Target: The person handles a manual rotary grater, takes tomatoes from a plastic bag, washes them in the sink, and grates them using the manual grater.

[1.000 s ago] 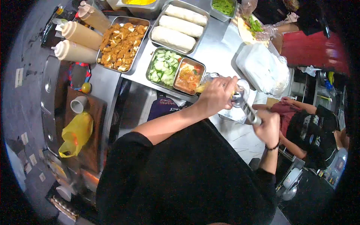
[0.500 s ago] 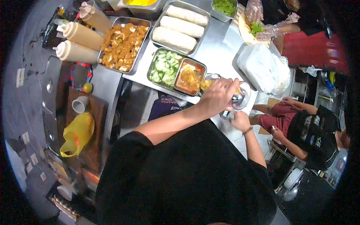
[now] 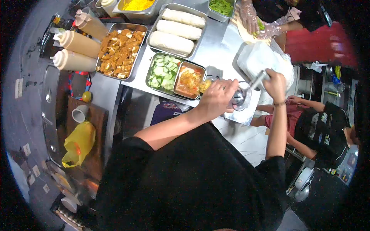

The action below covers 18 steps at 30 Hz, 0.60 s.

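Observation:
My left hand (image 3: 217,96) is wrapped over the body of a hand-cranked device, which is mostly hidden beneath it. The device's round, clear and metallic end (image 3: 241,97) shows beyond my fingertips. My right hand (image 3: 275,86) is closed around its crank handle (image 3: 258,80), up and to the right of the round end. Yellowish food (image 3: 205,86) shows at the device's other end, beside a small metal tray (image 3: 186,94) of orange-red food. That tray sits against a larger tray of sliced cucumber (image 3: 163,72).
White rolls (image 3: 177,30) lie in a metal tray behind the cucumber. Left of them are a tray of browned pieces (image 3: 121,51) and squeeze bottles (image 3: 73,60). A white plastic bag (image 3: 264,63) is near my right hand. Two other people (image 3: 322,133) (image 3: 250,19) are at the right.
My right hand has swung round with the crank handle, from below the round end to its upper right. My left hand stays on the device. The whole view has shifted slightly.

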{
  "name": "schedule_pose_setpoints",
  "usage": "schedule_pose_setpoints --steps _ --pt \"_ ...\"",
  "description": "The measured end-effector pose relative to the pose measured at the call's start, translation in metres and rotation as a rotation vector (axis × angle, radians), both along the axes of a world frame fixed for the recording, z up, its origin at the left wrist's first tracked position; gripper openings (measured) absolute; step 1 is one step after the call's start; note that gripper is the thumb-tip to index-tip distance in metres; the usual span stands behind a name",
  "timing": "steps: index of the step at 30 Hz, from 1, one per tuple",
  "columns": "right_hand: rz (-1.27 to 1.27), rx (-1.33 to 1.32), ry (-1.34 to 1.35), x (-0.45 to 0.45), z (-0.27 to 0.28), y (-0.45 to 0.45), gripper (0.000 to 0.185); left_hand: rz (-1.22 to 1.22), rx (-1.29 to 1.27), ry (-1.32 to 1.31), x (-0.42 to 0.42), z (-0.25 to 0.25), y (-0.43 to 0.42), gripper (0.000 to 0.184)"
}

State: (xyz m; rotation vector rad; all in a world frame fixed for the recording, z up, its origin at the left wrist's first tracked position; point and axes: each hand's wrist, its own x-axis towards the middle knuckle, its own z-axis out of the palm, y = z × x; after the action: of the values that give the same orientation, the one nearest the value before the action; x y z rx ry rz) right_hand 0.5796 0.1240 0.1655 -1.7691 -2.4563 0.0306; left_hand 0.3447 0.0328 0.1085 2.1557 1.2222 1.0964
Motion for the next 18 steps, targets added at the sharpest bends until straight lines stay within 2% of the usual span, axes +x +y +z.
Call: schedule_pose_setpoints --steps 2,3,4,5,6,7,8,9,11,12,13,15,18 --pt "-0.043 -0.181 -0.055 0.01 -0.05 0.02 0.027 0.032 -0.006 0.013 0.0 0.0 -0.001 0.083" --pt "0.039 -0.134 0.017 0.046 -0.119 0.021 0.028 0.046 -0.003 0.01 0.001 -0.002 0.0 0.081" --pt "-0.051 -0.33 -0.037 0.042 -0.139 -0.002 0.031 0.04 0.002 0.014 0.002 0.0 0.0 0.081" --pt "0.12 -0.405 0.023 0.072 -0.194 -0.029 0.035 0.021 -0.005 -0.003 0.001 0.001 0.0 0.084" --pt "0.134 -0.221 0.529 0.076 -0.214 -0.081 0.032 0.008 -0.012 -0.021 0.002 0.002 0.001 0.087" --pt "-0.004 -0.449 0.319 0.051 -0.182 -0.109 0.028 0.005 -0.012 -0.025 0.001 0.001 0.0 0.087" --pt "0.039 -0.593 0.09 0.044 -0.173 -0.135 0.025 0.01 -0.017 -0.027 0.002 0.001 -0.001 0.087" --pt "0.005 -0.719 -0.044 0.006 -0.106 -0.145 0.023 0.018 -0.012 -0.024 0.001 0.002 -0.002 0.088" --pt "-0.01 -0.8 -0.018 -0.011 -0.048 -0.164 0.023 0.009 -0.025 -0.027 0.003 -0.003 0.0 0.09" --pt "0.055 -0.699 0.099 -0.013 -0.025 -0.169 0.022 0.002 -0.019 -0.024 0.003 -0.004 0.001 0.09" --pt "0.074 -0.63 0.084 -0.018 0.004 -0.164 0.022 -0.002 -0.026 -0.036 0.002 -0.004 0.0 0.09" --pt "0.088 -0.254 0.165 -0.022 0.045 -0.144 0.019 0.001 0.019 -0.062 0.003 -0.007 -0.001 0.09" --pt "0.121 0.059 0.001 -0.017 0.051 -0.084 0.016 -0.002 -0.095 -0.025 0.001 0.001 0.001 0.089"
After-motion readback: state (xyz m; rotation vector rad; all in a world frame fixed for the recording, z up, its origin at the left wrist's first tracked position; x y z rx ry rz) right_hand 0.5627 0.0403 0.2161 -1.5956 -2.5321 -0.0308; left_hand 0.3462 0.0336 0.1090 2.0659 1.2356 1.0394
